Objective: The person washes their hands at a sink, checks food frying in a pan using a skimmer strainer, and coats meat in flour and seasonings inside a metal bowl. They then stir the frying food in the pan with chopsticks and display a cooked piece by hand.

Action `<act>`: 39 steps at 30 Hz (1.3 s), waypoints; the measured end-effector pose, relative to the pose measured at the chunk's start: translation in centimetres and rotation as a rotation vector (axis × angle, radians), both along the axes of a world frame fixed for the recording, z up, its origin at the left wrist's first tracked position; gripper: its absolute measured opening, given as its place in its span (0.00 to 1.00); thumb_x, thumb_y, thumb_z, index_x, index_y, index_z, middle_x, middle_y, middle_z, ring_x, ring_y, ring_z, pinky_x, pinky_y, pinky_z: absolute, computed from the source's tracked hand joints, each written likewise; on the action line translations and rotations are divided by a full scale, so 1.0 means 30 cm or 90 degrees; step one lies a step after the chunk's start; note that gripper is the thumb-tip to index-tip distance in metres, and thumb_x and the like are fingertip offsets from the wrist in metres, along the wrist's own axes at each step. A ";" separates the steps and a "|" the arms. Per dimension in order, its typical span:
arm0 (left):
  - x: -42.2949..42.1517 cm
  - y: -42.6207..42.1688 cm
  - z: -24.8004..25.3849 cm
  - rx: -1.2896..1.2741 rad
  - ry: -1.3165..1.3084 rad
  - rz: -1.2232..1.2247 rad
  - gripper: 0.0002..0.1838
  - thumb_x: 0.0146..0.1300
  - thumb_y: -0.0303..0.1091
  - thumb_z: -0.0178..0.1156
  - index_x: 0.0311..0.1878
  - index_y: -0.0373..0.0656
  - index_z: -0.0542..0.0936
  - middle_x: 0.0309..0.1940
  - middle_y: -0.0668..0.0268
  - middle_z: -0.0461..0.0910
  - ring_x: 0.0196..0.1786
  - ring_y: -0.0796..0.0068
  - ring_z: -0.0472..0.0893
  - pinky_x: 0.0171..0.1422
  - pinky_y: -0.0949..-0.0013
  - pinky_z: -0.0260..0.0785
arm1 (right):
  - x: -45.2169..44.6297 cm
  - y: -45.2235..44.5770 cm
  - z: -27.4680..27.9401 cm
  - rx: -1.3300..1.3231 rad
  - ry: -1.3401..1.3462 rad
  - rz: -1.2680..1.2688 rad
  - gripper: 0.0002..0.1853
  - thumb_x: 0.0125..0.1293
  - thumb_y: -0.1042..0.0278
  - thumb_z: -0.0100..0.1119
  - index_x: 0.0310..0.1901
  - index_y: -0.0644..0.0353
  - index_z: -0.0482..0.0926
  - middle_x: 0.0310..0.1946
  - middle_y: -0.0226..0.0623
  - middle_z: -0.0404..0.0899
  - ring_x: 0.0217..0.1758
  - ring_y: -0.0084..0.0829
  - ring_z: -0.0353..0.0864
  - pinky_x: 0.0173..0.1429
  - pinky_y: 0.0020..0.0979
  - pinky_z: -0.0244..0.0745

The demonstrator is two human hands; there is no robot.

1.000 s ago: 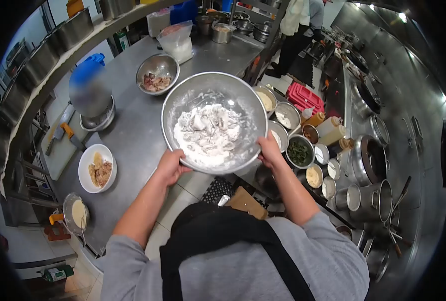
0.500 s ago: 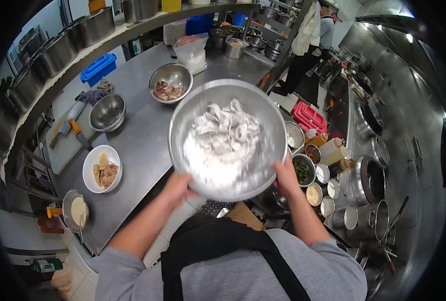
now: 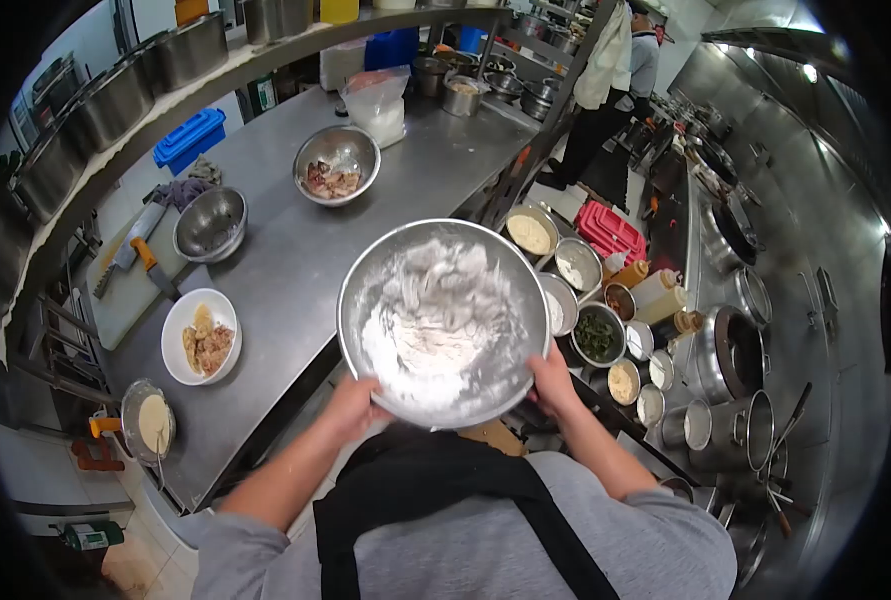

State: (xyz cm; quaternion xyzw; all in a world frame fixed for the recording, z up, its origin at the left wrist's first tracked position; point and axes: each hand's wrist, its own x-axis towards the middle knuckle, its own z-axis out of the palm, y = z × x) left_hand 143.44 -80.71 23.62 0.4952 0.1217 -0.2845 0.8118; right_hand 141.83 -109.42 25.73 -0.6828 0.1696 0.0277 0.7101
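Note:
Both my hands hold a large steel mixing bowl in front of my chest. My left hand is closed on its near-left rim, and my right hand grips the near-right rim. Inside, flour-coated pieces lie toward the far side, blurred by motion, so their kind is unclear. Loose white flour covers the near part of the bowl. On the steel counter to the left stand a white bowl of minced meat and a steel bowl with pieces of raw meat.
A knife and cutting board lie at left, near another steel bowl. A batter bowl sits at the counter's near end. Right are ingredient containers, squeeze bottles and pots. A person stands farther back.
The mixing bowl has come down and closer to my body, with both hands still on its rim. The coated pieces have shifted and blurred. More containers at right are uncovered.

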 end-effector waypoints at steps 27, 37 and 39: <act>0.188 0.033 -0.027 -0.041 0.004 0.069 0.22 0.56 0.26 0.44 0.55 0.28 0.63 0.45 0.51 0.74 0.43 0.58 0.80 0.44 0.58 0.78 | 0.243 0.010 -0.111 0.007 0.004 -0.022 0.23 0.57 0.74 0.41 0.58 0.60 0.62 0.31 0.36 0.75 0.12 0.23 0.65 0.11 0.25 0.57; -0.016 0.054 0.034 -0.030 0.005 0.047 0.32 0.49 0.21 0.41 0.62 0.36 0.55 0.53 0.49 0.69 0.49 0.55 0.77 0.46 0.54 0.77 | 0.034 0.045 -0.013 0.044 0.043 0.050 0.33 0.56 0.77 0.40 0.66 0.49 0.52 0.38 0.39 0.75 0.10 0.20 0.65 0.06 0.21 0.52; 0.115 0.044 -0.038 -0.006 0.021 0.047 0.29 0.49 0.21 0.42 0.60 0.31 0.57 0.51 0.48 0.70 0.49 0.56 0.77 0.48 0.56 0.77 | 0.200 0.027 -0.122 0.015 0.046 -0.014 0.26 0.56 0.76 0.41 0.60 0.55 0.60 0.35 0.38 0.75 0.14 0.22 0.68 0.11 0.23 0.60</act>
